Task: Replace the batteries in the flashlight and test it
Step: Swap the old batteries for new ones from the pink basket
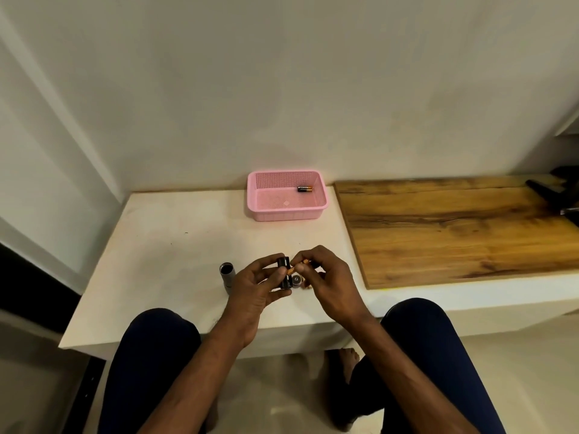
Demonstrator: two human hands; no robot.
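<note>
My left hand grips a small black battery holder above the white table. My right hand pinches a copper-topped battery against the holder's right side. The grey flashlight body stands upright on the table just left of my left hand, its open end up. A round dark end cap lies on the table under my hands, partly hidden. A black and copper battery lies in the pink basket at the back of the table.
A white table holds everything. To the right lies a wooden board on a lower ledge, with dark objects at its far right end. My knees are under the table's front edge.
</note>
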